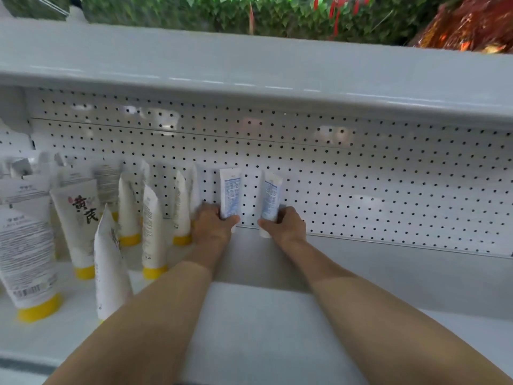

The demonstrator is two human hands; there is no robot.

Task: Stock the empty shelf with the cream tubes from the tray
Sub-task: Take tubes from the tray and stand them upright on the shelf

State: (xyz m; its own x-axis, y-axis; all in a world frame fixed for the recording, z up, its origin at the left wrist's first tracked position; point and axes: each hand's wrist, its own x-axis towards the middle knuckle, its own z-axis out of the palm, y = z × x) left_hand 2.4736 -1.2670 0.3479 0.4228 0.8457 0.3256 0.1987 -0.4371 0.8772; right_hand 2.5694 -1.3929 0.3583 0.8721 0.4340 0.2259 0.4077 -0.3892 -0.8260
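You are gripping the left cream tube [229, 191] in your left hand [212, 225] and the right cream tube [271, 197] in your right hand [286, 226], standing both cap-down at the rear of the shelf [361, 273], likely so the pegboard [361, 176] props them upright.

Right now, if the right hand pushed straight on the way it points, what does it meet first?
The perforated back panel, just behind the blue-printed tube the right hand grips. Nothing else shows between; the tube may already touch it, depth unclear.
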